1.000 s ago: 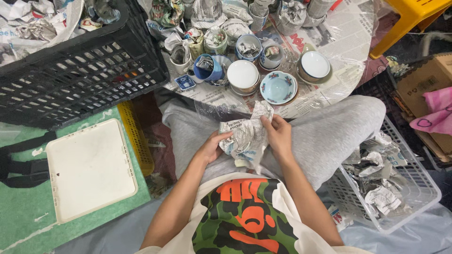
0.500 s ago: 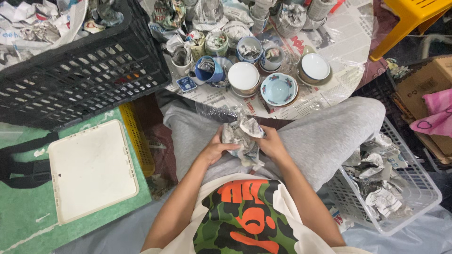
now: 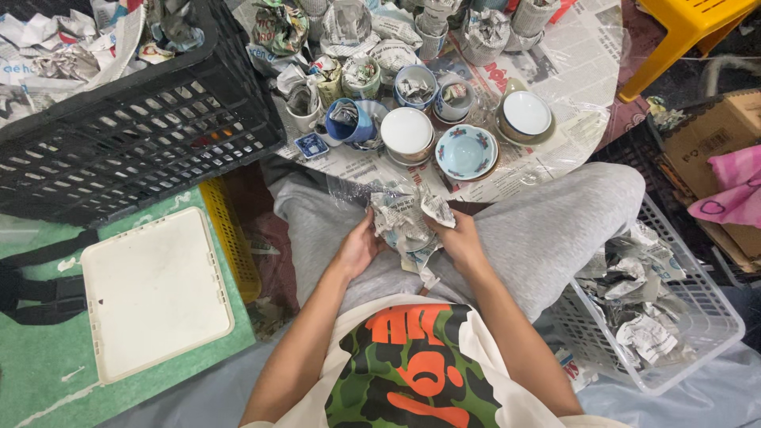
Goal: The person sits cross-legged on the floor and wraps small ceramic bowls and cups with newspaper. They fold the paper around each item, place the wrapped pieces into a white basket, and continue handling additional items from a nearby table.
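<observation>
The person sits with grey-trousered legs spread, both hands meeting over the lap on a crumpled newspaper bundle [image 3: 406, 223]. The left hand [image 3: 358, 250] cups the bundle's left side, fingers curled against the paper; the right hand [image 3: 460, 242] grips the right side, fingers closed around it. Whatever the paper wraps is hidden. To the person's right, a white wire basket [image 3: 705, 349] holds loose crumpled newspaper scraps. To the left, a white lid [image 3: 154, 293] lies on a green surface beside a yellow crate [image 3: 231, 238], whose contents cannot be made out. Beyond the knees, on newspaper sheets, stand a light blue bowl [image 3: 467, 152], a white bowl [image 3: 407, 131], a second white bowl [image 3: 526, 114] and several cups stuffed with paper. A black crate [image 3: 135, 135] at far left holds crumpled newspaper, cut off by the frame. A yellow stool [image 3: 688, 32] is partly visible at top right.
</observation>
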